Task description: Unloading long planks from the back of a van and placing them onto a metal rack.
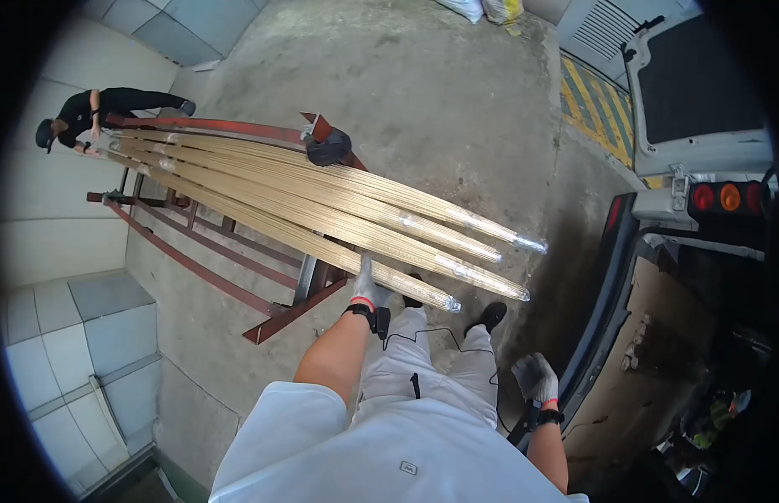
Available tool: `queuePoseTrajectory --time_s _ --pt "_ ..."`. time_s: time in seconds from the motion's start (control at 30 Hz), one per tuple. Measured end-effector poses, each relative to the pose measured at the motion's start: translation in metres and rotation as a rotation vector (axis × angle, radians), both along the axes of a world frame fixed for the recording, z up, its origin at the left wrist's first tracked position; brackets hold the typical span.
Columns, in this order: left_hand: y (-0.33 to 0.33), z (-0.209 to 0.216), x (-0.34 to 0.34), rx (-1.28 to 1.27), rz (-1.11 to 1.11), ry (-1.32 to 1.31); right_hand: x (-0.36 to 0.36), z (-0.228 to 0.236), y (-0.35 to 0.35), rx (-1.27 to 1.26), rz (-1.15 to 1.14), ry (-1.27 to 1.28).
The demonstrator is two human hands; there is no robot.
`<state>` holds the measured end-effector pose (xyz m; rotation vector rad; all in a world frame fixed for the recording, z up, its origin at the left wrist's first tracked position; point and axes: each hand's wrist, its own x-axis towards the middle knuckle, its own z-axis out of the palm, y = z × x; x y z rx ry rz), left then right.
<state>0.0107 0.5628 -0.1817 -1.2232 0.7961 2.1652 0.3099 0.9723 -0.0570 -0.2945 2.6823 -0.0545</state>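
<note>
Several long bundles of thin gold-coloured rods point(339, 201) lie on a red metal frame point(205, 270), their ends wrapped in clear plastic. My left hand point(368, 283), in a grey work glove, is at the bundle nearest me point(406, 282), close to its wrapped end. One digit stands up along the bundle's near side, and the other fingers are partly hidden around it. Low on my right, beside the vehicle's edge, my gloved right hand point(535, 377) hangs with loosely bent fingers apart and nothing in them.
At the far left a co-worker point(77, 119) in black leans over the bundles' other end. A dark wrapped lump point(329, 147) sits on the frame's far post. To my right stands an open vehicle with a cardboard-lined bed point(611, 360) and tail lights point(729, 197). Sacks point(500, 10) lie far off.
</note>
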Motion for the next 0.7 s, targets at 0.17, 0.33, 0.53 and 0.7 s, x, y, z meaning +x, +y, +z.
queuePoseTrajectory --time_s 0.17,0.33,0.53,0.7 --pt "0.018 -0.023 -0.010 -0.328 0.123 -0.054 0.091 -0.032 0.043 0.028 0.315 -0.163" --pt "0.042 -0.009 0.002 -0.509 0.141 0.019 0.231 -0.096 0.119 -0.155 0.147 -0.113" --pt "0.059 -0.017 0.036 -0.556 0.100 -0.035 0.331 -0.149 0.183 0.555 0.988 0.100" --pt "0.120 -0.030 0.072 -0.459 0.163 -0.098 0.275 -0.122 0.183 0.629 0.957 0.103"
